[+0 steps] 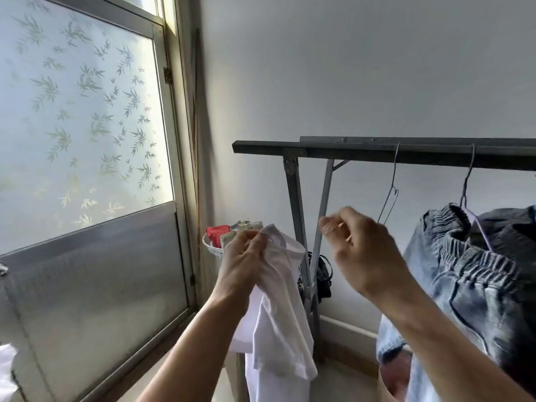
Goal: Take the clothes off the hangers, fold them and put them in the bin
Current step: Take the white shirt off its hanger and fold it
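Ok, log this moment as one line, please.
left hand: grips white garment | right hand: raised, blurred, grip unclear | wire hanger: bare on rack | jeans: hung

Plain white garment (278, 300). Faded blue denim jeans (470, 285), darker at waistband. Dark grey rack (406, 152). Silver wire hanger (390, 195), purple hanger (478, 230). Frosted window (81, 111), grey-green bamboo-leaf print. Red cloth (217, 232) in white basket (210, 248). Pale grey wall (348, 68).

Daylight glows through a frosted window (87, 111) patterned with bamboo leaves. Right of the window, a plain pale wall (348, 68) backs a dark metal drying rack (377, 147) standing on beige floor (345, 384).
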The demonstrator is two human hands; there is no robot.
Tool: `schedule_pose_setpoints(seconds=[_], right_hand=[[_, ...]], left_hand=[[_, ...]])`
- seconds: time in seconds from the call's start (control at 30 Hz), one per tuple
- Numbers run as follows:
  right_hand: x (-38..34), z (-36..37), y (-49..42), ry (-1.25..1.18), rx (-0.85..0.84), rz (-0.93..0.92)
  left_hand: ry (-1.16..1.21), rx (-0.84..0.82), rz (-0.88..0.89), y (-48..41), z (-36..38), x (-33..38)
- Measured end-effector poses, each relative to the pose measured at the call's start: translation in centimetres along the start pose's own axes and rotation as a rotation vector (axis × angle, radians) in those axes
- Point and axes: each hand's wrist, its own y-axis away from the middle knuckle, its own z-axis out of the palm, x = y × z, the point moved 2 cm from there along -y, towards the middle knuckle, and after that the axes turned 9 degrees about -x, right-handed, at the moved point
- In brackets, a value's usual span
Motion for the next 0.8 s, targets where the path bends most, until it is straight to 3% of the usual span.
schedule_pose_setpoints(seconds=[0.07, 0.1, 0.27, 0.37, 0.47, 0.57, 0.7, 0.8], right_hand=[[-1.3, 3.3, 1.6, -0.228, -0.350, 0.085], [-1.3, 4.5, 2.0, -0.317, -0.418, 0.100], [0.3, 6.1, 1.5, -0.402, -0.110, 0.043], [1.6, 6.3, 0.7, -0.415, -0.020, 0.067], [2.3, 5.6, 0.5, -0.573, 0.056, 0.142], [3.1, 3.9, 0.2, -0.584, 0.155, 0.160], [3.8, 2.1, 0.9, -0.373, -0.010, 0.036], [3.7, 1.6, 1.7, -0.151, -0.148, 0.005]], left_hand=[[0.026, -0.040, 0.001, 0.6, 0.6, -0.1], [0.040, -0.062, 0.005, 0.9, 0.9, -0.1], [0.175, -0.184, -0.065, 2.3, 0.8, 0.5], [0.186, -0.208, -0.099, 2.7, 0.4, 1.2], [-0.021, -0.153, -0.053, 2.6, -1.2, 2.2], [-0.324, 0.020, 0.081, 1.2, -3.9, 3.1], [-0.358, 0.121, 0.195, -0.5, -6.6, 3.8], [-0.513, 0.136, 0.266, -0.6, -7.7, 4.6]])
